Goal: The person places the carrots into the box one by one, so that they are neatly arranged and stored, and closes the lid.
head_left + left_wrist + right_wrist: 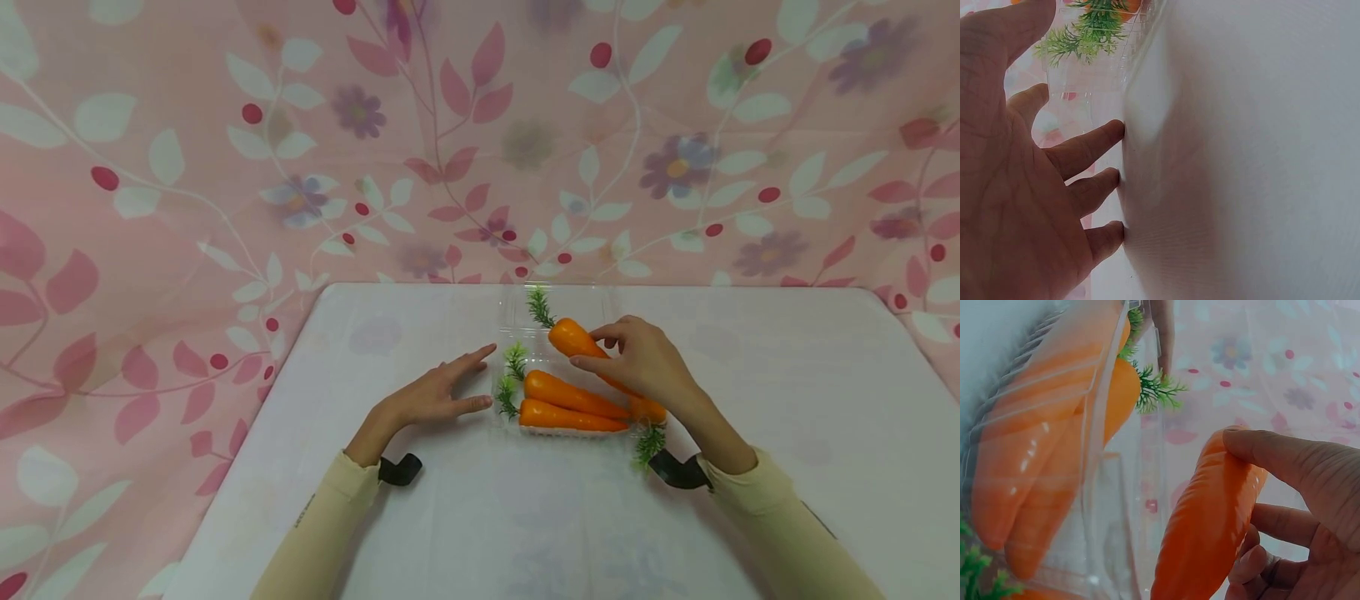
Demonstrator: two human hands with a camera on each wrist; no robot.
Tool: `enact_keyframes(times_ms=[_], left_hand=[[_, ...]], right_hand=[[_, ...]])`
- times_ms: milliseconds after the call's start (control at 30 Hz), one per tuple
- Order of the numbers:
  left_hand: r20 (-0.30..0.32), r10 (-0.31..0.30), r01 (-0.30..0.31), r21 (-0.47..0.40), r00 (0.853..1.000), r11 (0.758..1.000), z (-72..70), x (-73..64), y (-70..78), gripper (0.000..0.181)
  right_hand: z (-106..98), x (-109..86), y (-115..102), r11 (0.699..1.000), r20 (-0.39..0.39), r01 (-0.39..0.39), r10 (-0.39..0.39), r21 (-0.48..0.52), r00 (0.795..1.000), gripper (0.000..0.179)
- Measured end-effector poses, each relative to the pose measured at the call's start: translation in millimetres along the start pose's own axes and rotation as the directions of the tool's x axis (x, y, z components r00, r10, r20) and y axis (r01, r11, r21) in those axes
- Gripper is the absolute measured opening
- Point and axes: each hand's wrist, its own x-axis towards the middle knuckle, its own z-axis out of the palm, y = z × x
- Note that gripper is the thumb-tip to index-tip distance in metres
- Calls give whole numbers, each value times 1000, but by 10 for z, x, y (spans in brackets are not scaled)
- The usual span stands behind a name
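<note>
My right hand [645,358] pinches an orange toy carrot [572,337] between thumb and fingers, its green top pointing up and away. The carrot is over the far side of a clear plastic box [573,432]. Two more carrots [558,416] lie side by side in the box, leafy tops at its left end. At the box's right end, partly hidden under the right hand, another carrot [649,409] has its green top [648,446] toward me. My left hand [442,392] is beside the box's left end, fingers spread; several fingertips [1113,130] rest on the table.
The box's clear lid [581,304] lies folded back behind it. A white cloth covers the table [420,517], and a pink floral curtain [450,142] hangs along its back edge. Black wrist mounts [400,469] stick out from both sleeves.
</note>
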Motion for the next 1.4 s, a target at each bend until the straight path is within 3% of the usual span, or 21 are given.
enact_keyframes(times_ms=[467, 867, 1400], left_hand=[[-2, 3, -3, 2, 1000, 1000, -5, -7, 10, 86], [-6, 12, -12, 5, 1000, 1000, -1, -5, 2, 85], [-13, 24, -24, -8, 1000, 1000, 14, -1, -17, 85]], right_hand=[[189, 36, -60, 1000, 25, -13, 13, -10, 1000, 48], [354, 36, -6, 995, 29, 65, -62, -75, 998, 44], [418, 28, 10, 974, 43, 159, -154, -163, 987, 39]])
